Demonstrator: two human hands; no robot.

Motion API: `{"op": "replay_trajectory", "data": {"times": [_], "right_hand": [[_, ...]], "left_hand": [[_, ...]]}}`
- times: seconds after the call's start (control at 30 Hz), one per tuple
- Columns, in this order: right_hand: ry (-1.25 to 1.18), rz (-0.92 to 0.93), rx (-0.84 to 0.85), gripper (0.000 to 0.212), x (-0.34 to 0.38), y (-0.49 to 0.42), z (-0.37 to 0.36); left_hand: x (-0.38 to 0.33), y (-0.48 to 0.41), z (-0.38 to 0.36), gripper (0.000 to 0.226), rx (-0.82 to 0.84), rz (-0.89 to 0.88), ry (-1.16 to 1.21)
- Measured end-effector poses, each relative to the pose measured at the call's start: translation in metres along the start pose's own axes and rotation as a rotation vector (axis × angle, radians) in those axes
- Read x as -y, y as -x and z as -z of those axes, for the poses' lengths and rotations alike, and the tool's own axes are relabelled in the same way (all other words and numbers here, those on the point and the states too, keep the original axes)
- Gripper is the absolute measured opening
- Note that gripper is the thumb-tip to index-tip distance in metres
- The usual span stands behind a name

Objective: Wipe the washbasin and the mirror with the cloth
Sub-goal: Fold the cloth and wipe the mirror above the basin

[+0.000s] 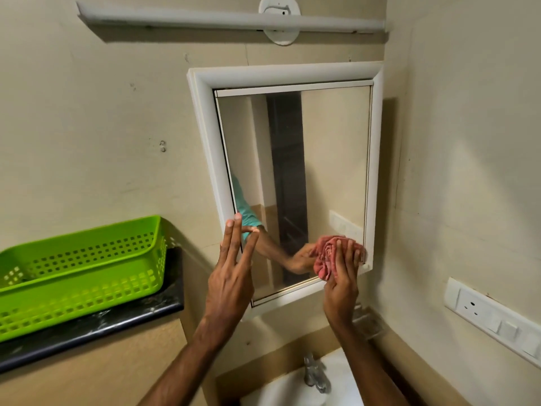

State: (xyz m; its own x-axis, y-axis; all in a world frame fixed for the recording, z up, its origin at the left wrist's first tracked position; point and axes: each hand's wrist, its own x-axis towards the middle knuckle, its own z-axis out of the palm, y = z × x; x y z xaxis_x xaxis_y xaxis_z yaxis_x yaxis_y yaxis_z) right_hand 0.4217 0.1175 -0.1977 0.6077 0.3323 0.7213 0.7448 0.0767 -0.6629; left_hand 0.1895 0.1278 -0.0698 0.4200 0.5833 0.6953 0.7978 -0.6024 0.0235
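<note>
Right hand [341, 284]: bunched the red cloth [329, 256] against the mirror [295, 177] — at its 5 o'clock corner.
Left hand [231, 276]: fingers spread (fingertips at 7 o'clock frame edge).

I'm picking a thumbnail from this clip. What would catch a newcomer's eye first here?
Probably the red cloth, bunched in the right hand against the lower right corner of the white-framed mirror. Next, the bright green basket on the dark counter at left. The left hand steadies the mirror's lower left edge.

The washbasin [295, 388] is cut off by the bottom edge, the green basket [79, 273] by the left.
</note>
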Motion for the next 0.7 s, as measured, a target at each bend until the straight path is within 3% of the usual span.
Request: {"op": "replay_trajectory", "data": {"times": [0.13,0.23,0.3,0.43,0.57,0.7], "right_hand": [[0.127,0.324,0.227,0.080,0.024,0.055,-0.011],[0.136,0.582,0.386,0.098,0.045,0.086,-0.021],[0.182,0.608,0.444,0.115,0.054,0.093,-0.025],[0.274,0.599,0.445,0.122,0.063,0.086,-0.029],[0.240,0.619,0.375,0.110,0.095,0.053,-0.029],[0.192,0.639,0.270,0.097,0.156,-0.012,-0.018]], "left_hand": [[0.002,0.000,0.007,0.092,0.001,-0.017,0.068],[0.007,0.004,0.016,0.072,-0.053,-0.093,0.096],[0.010,0.008,0.023,0.070,-0.084,-0.098,0.101],[0.019,0.008,0.036,0.080,-0.107,-0.006,0.172],[0.018,0.006,0.044,0.067,-0.115,0.031,0.228],[0.003,0.002,0.050,0.093,-0.137,0.088,0.290]]}}
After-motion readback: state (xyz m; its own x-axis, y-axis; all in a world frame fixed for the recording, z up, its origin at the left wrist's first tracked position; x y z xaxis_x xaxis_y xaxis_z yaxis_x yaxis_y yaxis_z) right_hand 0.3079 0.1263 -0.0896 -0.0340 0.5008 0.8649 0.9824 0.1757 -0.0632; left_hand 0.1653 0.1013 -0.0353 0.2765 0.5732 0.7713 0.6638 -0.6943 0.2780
